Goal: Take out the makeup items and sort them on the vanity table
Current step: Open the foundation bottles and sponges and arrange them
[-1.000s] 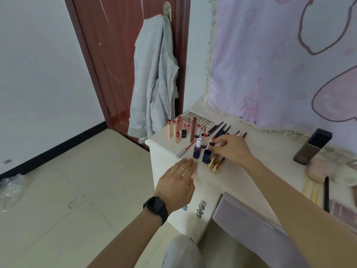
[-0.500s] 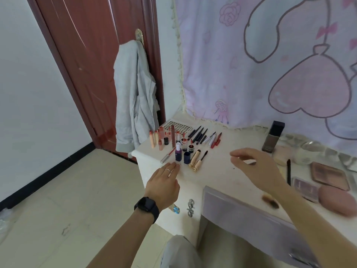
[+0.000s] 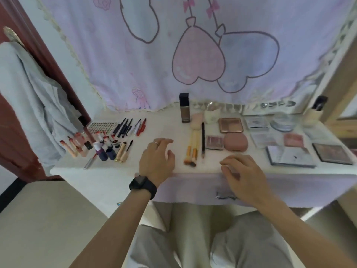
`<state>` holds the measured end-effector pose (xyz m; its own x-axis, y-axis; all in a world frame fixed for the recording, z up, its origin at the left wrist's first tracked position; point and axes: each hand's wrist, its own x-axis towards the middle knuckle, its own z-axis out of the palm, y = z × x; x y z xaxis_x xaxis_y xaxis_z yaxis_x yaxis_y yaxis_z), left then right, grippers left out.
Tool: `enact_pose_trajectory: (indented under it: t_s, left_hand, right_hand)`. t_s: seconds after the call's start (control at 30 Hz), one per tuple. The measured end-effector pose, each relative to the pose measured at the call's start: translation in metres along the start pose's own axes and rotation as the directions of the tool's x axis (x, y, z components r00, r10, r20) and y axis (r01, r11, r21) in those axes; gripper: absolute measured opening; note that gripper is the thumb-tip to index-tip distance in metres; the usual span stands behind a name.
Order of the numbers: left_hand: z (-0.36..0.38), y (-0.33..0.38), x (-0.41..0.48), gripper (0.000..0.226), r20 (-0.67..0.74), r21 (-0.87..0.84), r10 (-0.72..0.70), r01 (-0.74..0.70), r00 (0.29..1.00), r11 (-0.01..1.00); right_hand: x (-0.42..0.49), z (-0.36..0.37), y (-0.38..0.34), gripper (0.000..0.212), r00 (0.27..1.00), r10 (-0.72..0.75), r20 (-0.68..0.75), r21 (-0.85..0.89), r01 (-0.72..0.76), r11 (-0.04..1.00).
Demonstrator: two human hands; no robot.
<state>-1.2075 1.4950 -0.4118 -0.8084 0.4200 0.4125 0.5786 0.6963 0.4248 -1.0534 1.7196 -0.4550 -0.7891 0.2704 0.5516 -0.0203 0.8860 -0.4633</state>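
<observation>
Two hands over the vanity table (image 3: 164,130), both holding nothing; left hand (image 3: 157,161) has fingers loosely spread, black watch (image 3: 143,185) on the wrist, and sits between the gold tubes (image 3: 121,151) and the brushes (image 3: 193,147); can't tell if it touches the top; right hand (image 3: 243,175) has fingers slackly curled at the front edge, near the round pink case (image 3: 235,142)

Makeup is laid out in groups: lipsticks (image 3: 77,146) standing at far left; dark blue bottles (image 3: 105,152) just beside them; dark pencils (image 3: 124,127) in a row behind; black pencil (image 3: 203,140) lying alongside the brushes; tall dark bottle (image 3: 184,108) upright at the back with a pink sponge (image 3: 197,120) next to it; palettes (image 3: 291,156) flat on the right side

Heart-print cloth (image 3: 193,55) hangs behind; grey jacket (image 3: 25,93) on the door at left
</observation>
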Motion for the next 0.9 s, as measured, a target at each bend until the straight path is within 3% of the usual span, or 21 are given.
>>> enact_pose_trajectory:
  t_s: [0.1, 0.2, 0.43, 0.6, 0.7, 0.9]
  left_hand:
    - [0.022, 0.025, 0.023, 0.038, 0.070, -0.061, -0.074, 0.079, 0.995, 0.995]
    - [0.037, 0.039, 0.050, 0.043, 0.107, -0.142, -0.158, 0.173, 0.982, 0.975]
    - [0.054, 0.039, 0.110, 0.078, 0.089, -0.237, -0.315, 0.327, 0.945, 0.915]
    - [0.064, 0.038, 0.144, 0.097, 0.041, -0.276, -0.278, 0.278, 0.960, 0.920]
    - [0.070, 0.045, 0.154, 0.093, 0.013, -0.311, -0.227, 0.220, 0.974, 0.925]
    - [0.083, 0.052, 0.163, 0.061, -0.071, -0.275, -0.198, 0.171, 0.978, 0.946]
  right_hand:
    - [-0.011, 0.007, 0.023, 0.017, 0.987, -0.125, -0.104, -0.145, 0.109, 0.983]
    - [-0.021, 0.015, 0.034, 0.029, 0.966, -0.234, -0.113, -0.240, 0.202, 0.950]
    - [-0.022, 0.026, 0.039, 0.043, 0.957, -0.277, -0.088, -0.401, 0.220, 0.889]
    - [-0.024, 0.031, 0.040, 0.044, 0.959, -0.271, -0.089, -0.415, 0.211, 0.885]
    - [-0.023, 0.031, 0.043, 0.045, 0.956, -0.276, -0.104, -0.426, 0.208, 0.881]
    - [-0.024, 0.032, 0.044, 0.046, 0.954, -0.281, -0.104, -0.444, 0.208, 0.872]
